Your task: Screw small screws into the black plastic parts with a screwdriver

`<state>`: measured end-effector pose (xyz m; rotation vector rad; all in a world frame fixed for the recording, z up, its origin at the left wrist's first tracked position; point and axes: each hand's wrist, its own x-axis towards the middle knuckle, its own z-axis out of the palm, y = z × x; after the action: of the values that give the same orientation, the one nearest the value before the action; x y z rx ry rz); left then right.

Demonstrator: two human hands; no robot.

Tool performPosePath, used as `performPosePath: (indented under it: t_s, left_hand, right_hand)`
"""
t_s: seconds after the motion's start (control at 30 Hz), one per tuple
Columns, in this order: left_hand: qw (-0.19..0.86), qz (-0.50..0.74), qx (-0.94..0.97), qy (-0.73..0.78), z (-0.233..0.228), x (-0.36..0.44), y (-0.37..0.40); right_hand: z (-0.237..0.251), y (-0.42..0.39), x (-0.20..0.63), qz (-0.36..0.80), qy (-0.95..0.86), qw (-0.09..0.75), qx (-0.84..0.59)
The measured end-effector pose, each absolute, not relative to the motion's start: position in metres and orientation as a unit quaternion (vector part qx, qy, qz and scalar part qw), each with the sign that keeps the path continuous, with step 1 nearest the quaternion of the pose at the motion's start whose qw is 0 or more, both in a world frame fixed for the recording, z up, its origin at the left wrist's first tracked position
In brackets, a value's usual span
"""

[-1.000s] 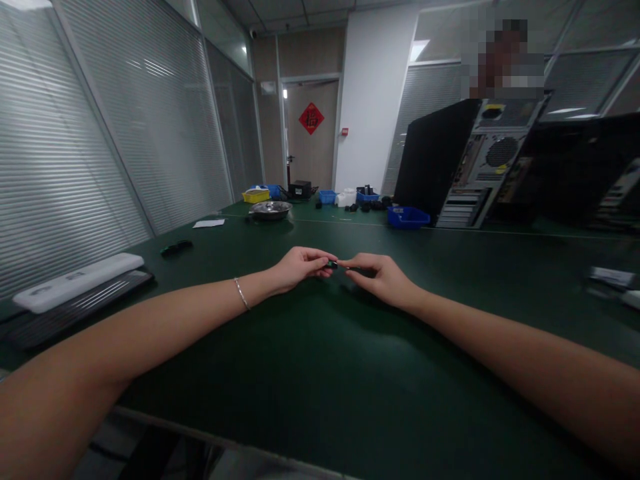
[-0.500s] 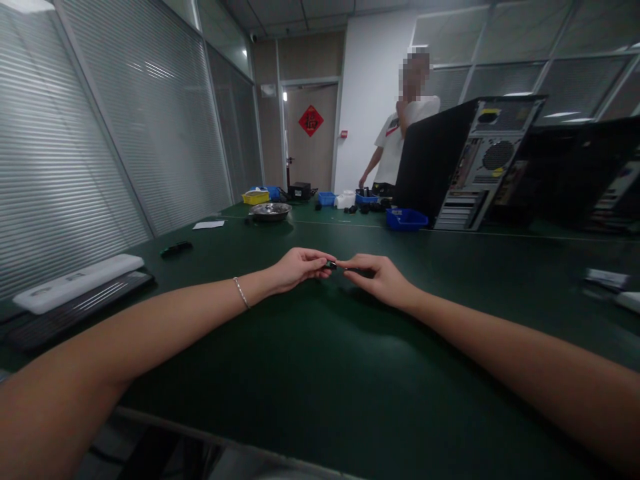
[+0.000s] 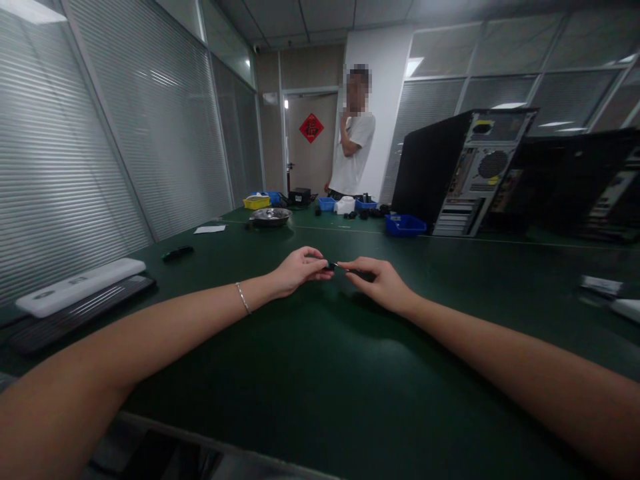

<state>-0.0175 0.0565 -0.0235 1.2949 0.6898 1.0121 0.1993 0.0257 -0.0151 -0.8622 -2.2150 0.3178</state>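
— What sits between the left hand [image 3: 300, 269] and right hand [image 3: 376, 280]?
— A small dark part [image 3: 331, 266], too tiny and finger-covered to identify.
— Right of the grip?
— Blurred white items [image 3: 607, 293], cut by the edge.

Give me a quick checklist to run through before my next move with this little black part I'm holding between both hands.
1. Left hand pinching the small black part: ok.
2. Right hand fingertips meeting the part: ok.
3. What the part is, and how it is turned: cannot tell, too small.
4. Both hands low over the green table: ok.
5. Standing person well away at the far end: ok.
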Motion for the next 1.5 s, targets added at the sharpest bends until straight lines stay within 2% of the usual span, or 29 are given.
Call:
performPosePath:
  t_s: [0.2, 0.43, 0.83, 1.33, 1.5]
  left_hand:
    - [0.624, 0.407, 0.591, 0.31, -0.023, -0.016, 0.055]
    - [0.566, 0.4, 0.65, 0.312, -0.018, -0.016, 0.051]
    - [0.616, 0.421, 0.601, 0.287, -0.018, -0.014, 0.05]
    - [0.409, 0.381, 0.767, 0.315, -0.005, -0.016, 0.037]
    - [0.453, 0.386, 0.744, 0.304, -0.009, -0.018, 0.042]
  right_hand:
    - [-0.013, 0.024, 0.199, 0.136, -0.854, 0.381, -0.328]
    - [-0.008, 0.021, 0.197, 0.196, -0.877, 0.326, -0.294]
    - [-0.002, 0.019, 0.196, 0.218, -0.879, 0.306, -0.294]
    - [-0.003, 0.02, 0.198, 0.169, -0.861, 0.363, -0.314]
    - [0.0, 0.017, 0.2, 0.161, -0.865, 0.346, -0.326]
